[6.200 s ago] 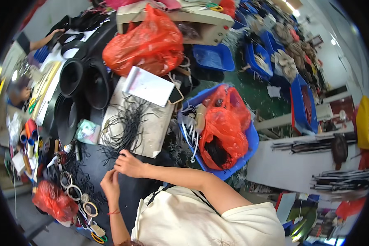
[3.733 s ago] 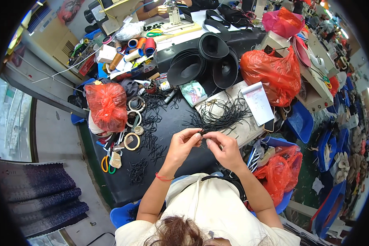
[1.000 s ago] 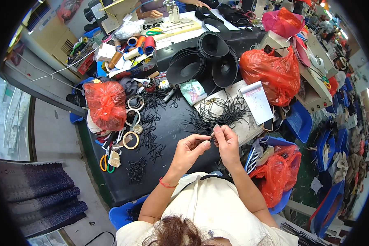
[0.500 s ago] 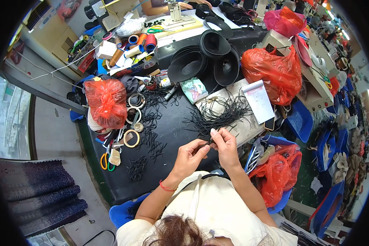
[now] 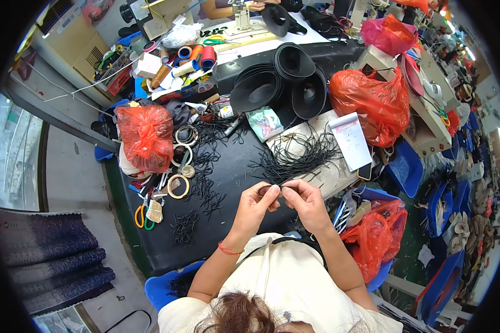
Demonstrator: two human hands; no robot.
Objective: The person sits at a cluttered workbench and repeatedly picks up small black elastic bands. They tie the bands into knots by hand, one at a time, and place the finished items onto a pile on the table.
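Between my two hands, close to my body over the table's near edge, is a short thin black cord (image 5: pixel 264 190). My left hand (image 5: pixel 252 211), with a red string on its wrist, pinches it between thumb and fingers. My right hand (image 5: pixel 310 208) is closed on the cord too, thumb tip near the left thumb. Fingers hide most of the cord. Just beyond lies a loose heap of long black cords (image 5: pixel 300 158) on a pale board (image 5: pixel 330 180). Small looped or knotted black cords (image 5: pixel 204 166) trail over the table to the left, with a separate little pile (image 5: pixel 184 227) nearer me.
Stacked black curved pieces (image 5: pixel 258 89) stand beyond the cords. A notepad (image 5: pixel 351 141) and red plastic bag (image 5: pixel 369 105) are right. Left are another red bag (image 5: pixel 145 136), tape rolls (image 5: pixel 178 186) and scissors (image 5: pixel 141 217). Across the table, a person's hand (image 5: pixel 255 6) is by a sewing machine (image 5: pixel 241 16).
My right hand has lowered and turned, its raised thumb coming down level with the left one. My left hand has shifted slightly up. Across the table, a black curved piece has moved.
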